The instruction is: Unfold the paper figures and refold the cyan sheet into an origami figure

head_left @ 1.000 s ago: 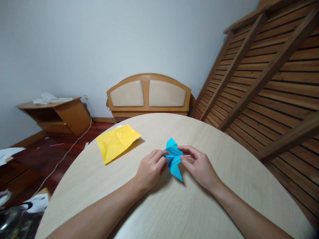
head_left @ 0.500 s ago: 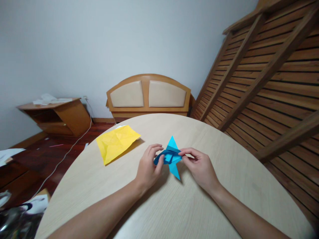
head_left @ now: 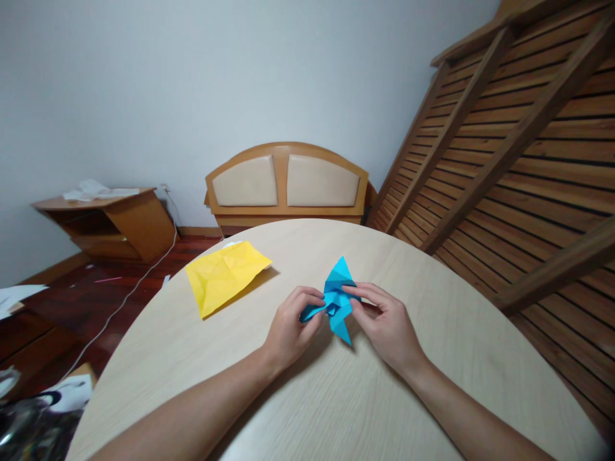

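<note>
A folded piece of blue origami paper (head_left: 339, 276) is between my hands, over the middle of the round table. It has pointed flaps, one toward the far side and one toward me. My left hand (head_left: 294, 325) pinches its left flap between thumb and fingers. On the other side, my right hand (head_left: 385, 320) grips the right part, thumb below and fingers on top. The fingers of both hands cover parts of the folds. A creased yellow sheet of paper (head_left: 225, 274) lies on the table to the left, apart from both hands.
The pale round wooden table (head_left: 432, 384) fills the foreground. Behind it stands a padded headboard (head_left: 287, 179) against the wall. Wooden slats (head_left: 480, 166) lean at the right. At the left are a low cabinet (head_left: 148, 224) and a white cable (head_left: 129, 298) on the floor.
My left fingers have closed into a pinch on the blue paper's left flap. The far flap has swung slightly to the right, and the middle folds look more gathered. The yellow sheet stays put.
</note>
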The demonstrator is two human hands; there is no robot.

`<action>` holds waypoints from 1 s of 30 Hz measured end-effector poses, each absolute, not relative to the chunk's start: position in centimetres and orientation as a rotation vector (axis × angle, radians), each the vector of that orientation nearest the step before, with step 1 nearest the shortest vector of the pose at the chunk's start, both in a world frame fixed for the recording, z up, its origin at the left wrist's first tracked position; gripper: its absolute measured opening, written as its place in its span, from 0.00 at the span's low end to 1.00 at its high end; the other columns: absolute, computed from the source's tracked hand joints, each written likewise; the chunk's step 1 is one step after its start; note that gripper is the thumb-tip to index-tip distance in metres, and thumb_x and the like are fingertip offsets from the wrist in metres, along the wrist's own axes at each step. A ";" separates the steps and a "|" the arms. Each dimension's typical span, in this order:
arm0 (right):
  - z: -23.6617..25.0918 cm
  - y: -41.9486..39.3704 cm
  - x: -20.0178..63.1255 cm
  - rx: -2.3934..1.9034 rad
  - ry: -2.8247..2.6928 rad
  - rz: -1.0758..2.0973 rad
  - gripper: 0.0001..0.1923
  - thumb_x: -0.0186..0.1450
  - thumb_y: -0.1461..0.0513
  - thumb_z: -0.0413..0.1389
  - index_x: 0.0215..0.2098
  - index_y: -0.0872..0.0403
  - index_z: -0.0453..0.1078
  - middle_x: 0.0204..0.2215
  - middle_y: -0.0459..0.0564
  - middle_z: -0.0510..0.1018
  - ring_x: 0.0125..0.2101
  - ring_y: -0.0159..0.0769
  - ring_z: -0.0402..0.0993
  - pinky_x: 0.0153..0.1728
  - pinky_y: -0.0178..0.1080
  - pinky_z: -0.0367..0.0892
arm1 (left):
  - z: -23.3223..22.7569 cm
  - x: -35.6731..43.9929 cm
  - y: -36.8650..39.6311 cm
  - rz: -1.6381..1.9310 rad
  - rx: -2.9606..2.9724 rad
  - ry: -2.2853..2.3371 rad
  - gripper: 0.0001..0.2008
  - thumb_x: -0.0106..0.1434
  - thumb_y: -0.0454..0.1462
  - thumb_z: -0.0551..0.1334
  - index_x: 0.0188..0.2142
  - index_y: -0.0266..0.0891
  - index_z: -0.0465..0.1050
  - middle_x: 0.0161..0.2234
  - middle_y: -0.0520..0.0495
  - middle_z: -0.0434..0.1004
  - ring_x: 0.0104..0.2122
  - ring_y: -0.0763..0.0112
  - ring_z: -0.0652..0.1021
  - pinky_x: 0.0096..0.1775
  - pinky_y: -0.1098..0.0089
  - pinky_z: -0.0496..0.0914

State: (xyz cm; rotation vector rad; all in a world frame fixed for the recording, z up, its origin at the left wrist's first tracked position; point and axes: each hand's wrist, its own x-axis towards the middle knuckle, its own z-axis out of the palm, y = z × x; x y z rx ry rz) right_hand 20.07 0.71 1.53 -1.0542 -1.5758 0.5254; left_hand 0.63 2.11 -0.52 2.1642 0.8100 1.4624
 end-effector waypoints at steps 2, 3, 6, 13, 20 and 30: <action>1.5 0.7 20.1 -1.037 -1.547 0.563 0.12 0.63 0.64 0.58 0.43 0.51 0.80 0.45 0.54 0.80 0.46 0.41 0.79 0.41 0.39 0.79 | -0.4 0.6 2.0 1.477 2.151 0.808 0.02 0.65 0.33 0.64 0.39 0.39 0.73 0.43 0.44 0.75 0.43 0.66 0.77 0.44 0.63 0.73; 1.5 0.6 20.1 -1.027 -1.540 0.575 0.12 0.63 0.65 0.57 0.43 0.51 0.80 0.45 0.53 0.80 0.46 0.41 0.79 0.40 0.38 0.79 | -0.3 0.6 2.0 1.482 2.139 0.820 0.02 0.65 0.34 0.65 0.37 0.39 0.73 0.43 0.43 0.75 0.43 0.66 0.77 0.44 0.63 0.73; 1.5 0.5 20.1 -1.002 -1.546 0.553 0.11 0.63 0.65 0.58 0.42 0.51 0.79 0.46 0.53 0.80 0.46 0.41 0.79 0.41 0.38 0.79 | -0.3 0.6 1.9 1.485 2.085 0.885 0.04 0.65 0.34 0.65 0.33 0.39 0.73 0.44 0.43 0.75 0.44 0.65 0.77 0.45 0.62 0.72; 1.4 0.4 20.0 -0.956 -1.592 0.443 0.07 0.65 0.65 0.58 0.40 0.51 0.77 0.45 0.53 0.80 0.45 0.40 0.79 0.44 0.41 0.79 | -0.5 0.9 2.1 1.477 1.898 0.986 0.09 0.64 0.35 0.65 0.44 0.40 0.72 0.43 0.44 0.78 0.43 0.64 0.78 0.43 0.63 0.73; 1.0 0.4 20.3 -1.035 -1.680 0.344 0.10 0.67 0.63 0.57 0.46 0.49 0.77 0.47 0.51 0.78 0.48 0.42 0.77 0.45 0.43 0.78 | -0.7 0.8 2.1 1.542 1.914 0.985 0.12 0.64 0.36 0.66 0.47 0.42 0.73 0.43 0.46 0.78 0.44 0.65 0.78 0.43 0.66 0.74; 1.3 0.4 20.1 -1.051 -1.677 0.338 0.09 0.66 0.63 0.59 0.43 0.49 0.78 0.45 0.51 0.82 0.45 0.43 0.79 0.49 0.47 0.75 | -0.5 1.1 1.8 1.659 1.861 0.838 0.11 0.63 0.35 0.68 0.44 0.41 0.73 0.41 0.46 0.79 0.41 0.66 0.79 0.42 0.67 0.76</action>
